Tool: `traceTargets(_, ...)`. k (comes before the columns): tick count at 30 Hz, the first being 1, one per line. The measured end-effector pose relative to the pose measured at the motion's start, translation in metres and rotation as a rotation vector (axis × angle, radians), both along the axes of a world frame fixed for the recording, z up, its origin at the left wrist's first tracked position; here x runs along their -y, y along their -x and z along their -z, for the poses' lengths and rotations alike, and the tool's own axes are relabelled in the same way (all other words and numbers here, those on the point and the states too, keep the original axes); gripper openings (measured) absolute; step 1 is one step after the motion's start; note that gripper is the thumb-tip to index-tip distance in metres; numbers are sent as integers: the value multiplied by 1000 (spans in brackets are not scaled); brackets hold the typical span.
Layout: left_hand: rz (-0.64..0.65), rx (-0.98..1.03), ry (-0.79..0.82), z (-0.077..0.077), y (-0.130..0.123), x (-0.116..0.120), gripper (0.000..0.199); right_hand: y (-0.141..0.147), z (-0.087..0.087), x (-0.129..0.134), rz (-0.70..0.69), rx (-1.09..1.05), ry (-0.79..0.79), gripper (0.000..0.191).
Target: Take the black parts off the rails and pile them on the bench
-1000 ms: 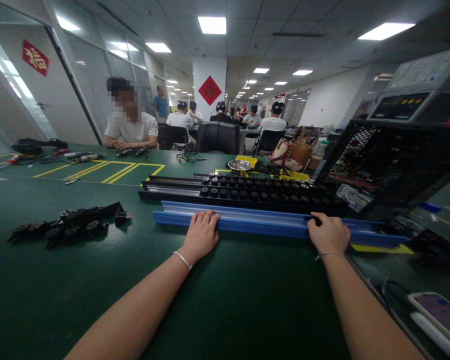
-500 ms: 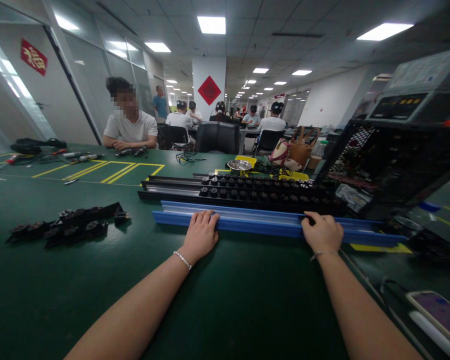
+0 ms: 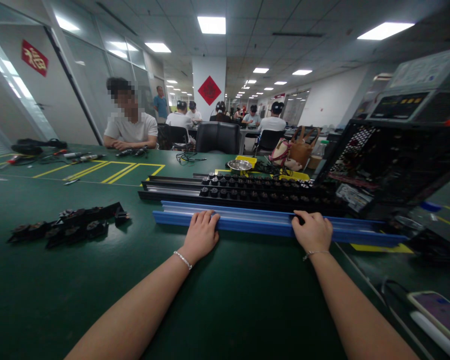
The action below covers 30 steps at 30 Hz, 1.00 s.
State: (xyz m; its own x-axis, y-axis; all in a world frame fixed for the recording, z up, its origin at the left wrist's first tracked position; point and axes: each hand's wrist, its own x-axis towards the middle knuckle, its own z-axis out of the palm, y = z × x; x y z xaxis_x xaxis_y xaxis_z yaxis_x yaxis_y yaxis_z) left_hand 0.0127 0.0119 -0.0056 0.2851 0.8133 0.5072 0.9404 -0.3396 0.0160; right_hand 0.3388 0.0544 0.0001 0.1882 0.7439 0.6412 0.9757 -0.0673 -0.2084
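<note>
A long blue channel rail [image 3: 255, 223] lies across the green table in front of me. My left hand [image 3: 202, 232] grips its near wall left of the middle, with the fingers curled over the top edge. Farther right, my right hand [image 3: 313, 231] is closed on the same wall, thumb and fingers bent over the rim. Right behind the blue rail lie black rails [image 3: 172, 192] of similar length, which carry rows of round black socket-like modules [image 3: 233, 194]. Some of the blue rail's near wall is hidden under my fingers.
Black module strips [image 3: 78, 225] lie on the left. An open computer case [image 3: 393, 165] stands at right, near a phone [image 3: 438, 310]. A metal bowl [image 3: 240, 165], cables and bags [image 3: 300, 150] are at the back. A person [image 3: 131, 120] sits across the table.
My right hand has shifted a little to the left along the blue rail. My left hand and the rail look unmoved.
</note>
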Motion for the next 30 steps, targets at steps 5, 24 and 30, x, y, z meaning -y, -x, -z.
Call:
traceTargets(5,-3,-17,4,-1,-1,1,41,2,-1,1,4,4,1,35)
traceTargets(24,0,1,5,-1,-1,0,42,9,-1,1,-47,1,7,34)
traceTargets(30,4,-10,2,0,-1,0,41,17,-2,3,-72,4,-10,34)
